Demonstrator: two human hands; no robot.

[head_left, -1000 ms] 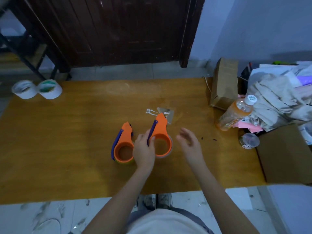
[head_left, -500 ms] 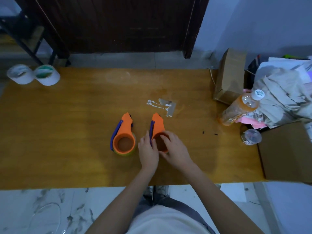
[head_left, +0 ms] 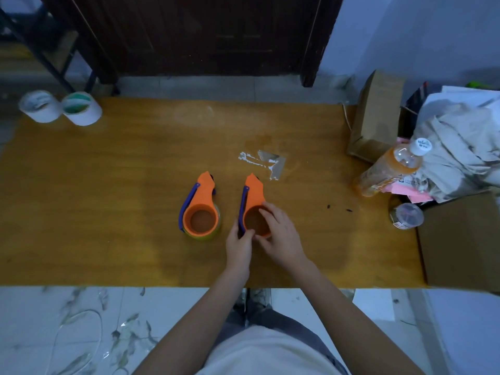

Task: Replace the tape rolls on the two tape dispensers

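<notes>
Two orange tape dispensers with blue handles lie flat on the wooden table [head_left: 108, 212]. The left dispenser [head_left: 201, 209] lies untouched, a thin yellowish roll showing under its ring. Both hands are on the right dispenser [head_left: 253, 197]: my left hand [head_left: 239, 246] pinches its near-left rim and my right hand [head_left: 281, 236] wraps the ring's right side, fingers curled over the edge. Two white tape rolls [head_left: 40, 105] [head_left: 81, 108] stand at the far left corner.
A tape scrap [head_left: 267, 161] is stuck to the table beyond the dispensers. On the right stand a brown paper bag [head_left: 376, 117], an orange drink bottle [head_left: 389, 169], a small lidded jar [head_left: 407, 215], crumpled cloth [head_left: 460, 147] and a cardboard box [head_left: 465, 239].
My right hand came in from the open air on the right and closed over the right dispenser's ring. My left hand stayed on its left rim. The camera view tilted down slightly.
</notes>
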